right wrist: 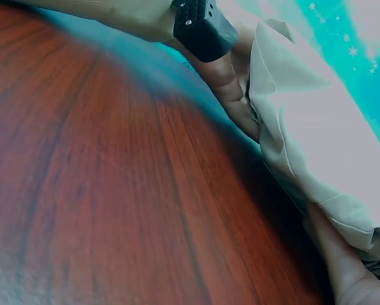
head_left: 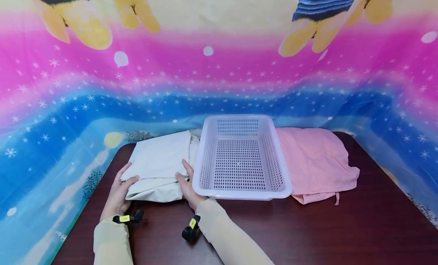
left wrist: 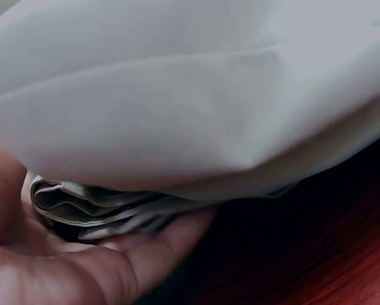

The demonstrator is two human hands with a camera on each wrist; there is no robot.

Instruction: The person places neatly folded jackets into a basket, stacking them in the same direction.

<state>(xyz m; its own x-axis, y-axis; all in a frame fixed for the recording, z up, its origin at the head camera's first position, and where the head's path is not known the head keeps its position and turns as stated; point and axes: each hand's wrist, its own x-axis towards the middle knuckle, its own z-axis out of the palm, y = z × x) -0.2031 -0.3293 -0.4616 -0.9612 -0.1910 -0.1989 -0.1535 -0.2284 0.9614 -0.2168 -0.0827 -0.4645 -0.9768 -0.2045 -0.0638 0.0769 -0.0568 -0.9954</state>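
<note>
A folded off-white cloth [head_left: 157, 156] lies left of the basket, its near edge in loose layers. My left hand [head_left: 118, 191] grips its near left corner, thumb on top. In the left wrist view, the fingers [left wrist: 158, 254] of that hand reach under the folded layers [left wrist: 82, 206]. At the near right corner, my right hand [head_left: 190, 189] holds the cloth, close beside the basket wall. The right wrist view shows both hands at the cloth's edge, with the right hand's fingers [right wrist: 336, 248] partly beneath it. Whether it is a garment cannot be told.
A white perforated plastic basket [head_left: 241, 194] stands at the middle of the dark wooden table [head_left: 308, 234], with nothing inside. Right of it lies a folded pink cloth [head_left: 315, 162], a short strap hanging from its near edge. A patterned curtain [head_left: 219, 78] closes off the back and sides.
</note>
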